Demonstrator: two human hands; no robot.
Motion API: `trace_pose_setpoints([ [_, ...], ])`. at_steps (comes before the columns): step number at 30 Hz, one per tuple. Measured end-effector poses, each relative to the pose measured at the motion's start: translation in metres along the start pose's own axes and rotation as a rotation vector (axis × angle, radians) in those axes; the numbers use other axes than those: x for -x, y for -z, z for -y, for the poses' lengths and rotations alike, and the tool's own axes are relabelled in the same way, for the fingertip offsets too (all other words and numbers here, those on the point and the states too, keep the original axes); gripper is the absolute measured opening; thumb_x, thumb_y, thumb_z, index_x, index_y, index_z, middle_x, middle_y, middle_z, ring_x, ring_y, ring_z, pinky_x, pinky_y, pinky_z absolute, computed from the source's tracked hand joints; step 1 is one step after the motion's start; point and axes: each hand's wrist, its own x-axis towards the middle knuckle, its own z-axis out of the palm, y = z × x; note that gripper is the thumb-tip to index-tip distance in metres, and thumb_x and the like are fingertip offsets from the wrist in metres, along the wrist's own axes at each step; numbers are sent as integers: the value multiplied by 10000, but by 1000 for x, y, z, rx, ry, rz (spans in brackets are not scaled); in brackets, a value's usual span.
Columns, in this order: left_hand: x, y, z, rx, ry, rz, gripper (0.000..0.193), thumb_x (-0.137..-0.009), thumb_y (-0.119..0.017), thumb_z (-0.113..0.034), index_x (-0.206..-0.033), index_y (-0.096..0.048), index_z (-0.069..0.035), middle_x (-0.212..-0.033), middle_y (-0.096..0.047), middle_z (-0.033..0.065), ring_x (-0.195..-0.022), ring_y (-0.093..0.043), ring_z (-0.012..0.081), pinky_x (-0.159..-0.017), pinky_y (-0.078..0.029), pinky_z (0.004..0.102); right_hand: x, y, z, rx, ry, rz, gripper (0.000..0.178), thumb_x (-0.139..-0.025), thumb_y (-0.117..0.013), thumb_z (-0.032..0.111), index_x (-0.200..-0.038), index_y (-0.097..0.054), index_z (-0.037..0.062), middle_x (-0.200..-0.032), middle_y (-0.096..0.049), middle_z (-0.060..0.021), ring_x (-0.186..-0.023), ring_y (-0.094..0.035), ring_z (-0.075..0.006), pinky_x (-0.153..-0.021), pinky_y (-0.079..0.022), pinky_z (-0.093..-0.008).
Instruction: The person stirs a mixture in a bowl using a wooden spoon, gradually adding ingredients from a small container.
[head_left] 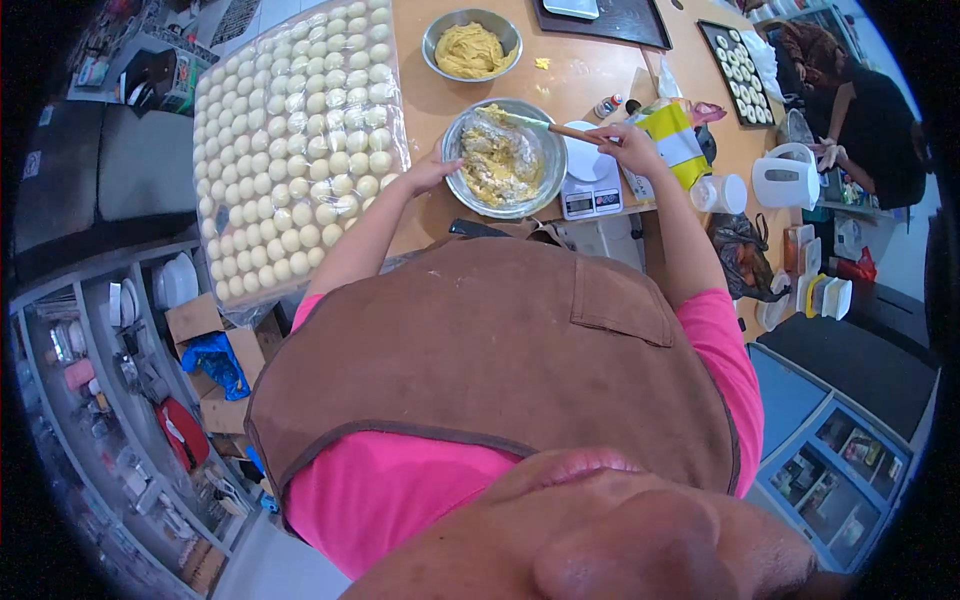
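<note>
Several fingers of the left hand [428, 172] are hidden beyond the rim of the near bowl [553, 160], and the spatula [575, 132] has its tip lost in the floury dough [490, 170] there. One dark tray [615, 25] is cut off by the top edge; a co-worker [875, 140] at the right is dim and hard to make out. The left hand grips the bowl's left side, thumb over the rim; the right hand [635, 150] is closed round the spatula's wooden handle, near the scale [592, 195]. This bowl stands on the table [570, 70] before the person. Counted: two bowls, including the far bowl [430, 50], one spatula, one scale, one white jug [785, 182]. The dough balls [300, 150], under shiny plastic [245, 308], are too many to count surely.
</note>
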Motion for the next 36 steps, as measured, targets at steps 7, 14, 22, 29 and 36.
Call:
trace_pose_setpoints([
  [7,-9,10,-17,8,33,68,820,-845,-598,-161,-1429,-26,-101,-1412,-275,104,-1294,-267,200,-1072,-211,338,-25,20,22,64,163,64,314,-718,-674,162,-1031,-659,175,-923,-643,-101,-804,-617,-281,-739,-486,-368],
  [14,-12,13,-23,-24,66,104,832,-831,-617,-163,-1434,-45,-105,-1432,-247,101,-1309,-245,208,-1078,-207,349,-20,29,58,357,338,72,268,-741,-623,150,-1008,-650,167,-837,-623,-66,-776,-611,-277,-683,-487,-388],
  [22,-4,-10,-15,-290,-92,-178,809,-817,-623,-125,-1414,-84,-37,-1401,-287,136,-1286,-293,208,-1064,-243,346,29,12,45,239,189,-71,293,-763,-621,149,-1051,-644,199,-838,-604,-62,-782,-597,-272,-670,-478,-383],
  [29,12,-47,34,-55,-272,-447,753,-802,-637,-102,-1391,-172,-47,-1341,-372,123,-1225,-364,202,-1026,-289,330,20,-11,22,84,162,-117,321,-745,-645,106,-1059,-646,172,-874,-616,-85,-797,-591,-255,-702,-475,-353],
  [36,13,-19,4,-64,-57,-161,795,-809,-614,-64,-1405,-88,-83,-1384,-307,119,-1273,-295,201,-1055,-242,331,1,15,55,261,275,26,313,-772,-616,150,-1077,-635,217,-891,-621,-59,-788,-603,-266,-708,-480,-380],
])
